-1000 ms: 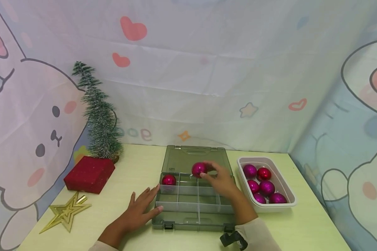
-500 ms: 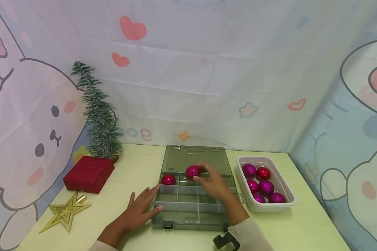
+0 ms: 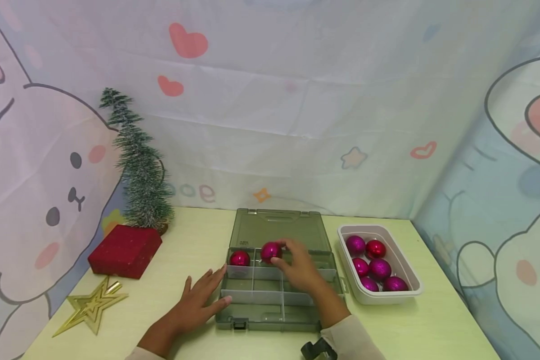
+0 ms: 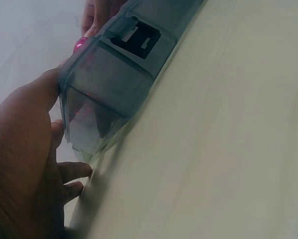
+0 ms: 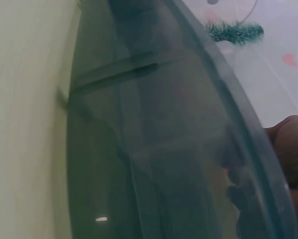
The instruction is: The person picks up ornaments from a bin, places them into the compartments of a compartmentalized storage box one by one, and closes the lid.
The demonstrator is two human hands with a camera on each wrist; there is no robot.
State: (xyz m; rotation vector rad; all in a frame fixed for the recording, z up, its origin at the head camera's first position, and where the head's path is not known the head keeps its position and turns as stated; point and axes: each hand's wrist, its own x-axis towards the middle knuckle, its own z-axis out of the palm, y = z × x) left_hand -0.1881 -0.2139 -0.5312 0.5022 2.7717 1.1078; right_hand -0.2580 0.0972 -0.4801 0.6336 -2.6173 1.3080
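In the head view my right hand [image 3: 299, 267] pinches a shiny magenta Christmas ball [image 3: 271, 251] between thumb and fingers. The ball is at the back row of a grey see-through compartment box [image 3: 238, 325], over or in the second compartment from the left; its depth is hard to tell. A red Christmas ball [image 3: 240, 258] lies in the back left compartment. My left hand [image 3: 200, 302], fingers spread, touches the box's left side. The left wrist view shows that hand [image 4: 24, 139] against the box wall [image 4: 109, 79]. Through the box wall, the right wrist view shows part of the right hand [image 5: 291, 149].
A white tub [image 3: 405, 260] with several red, magenta and purple balls stands right of the box. The box's lid [image 3: 279, 227] lies folded back behind it. On the left are a small frosted tree [image 3: 144, 185], a red block [image 3: 125, 251] and a gold star [image 3: 91, 306].
My right hand has moved left and slightly down with the magenta ball, from above the middle of the back row to the second compartment. The left hand has stayed at the box's side.
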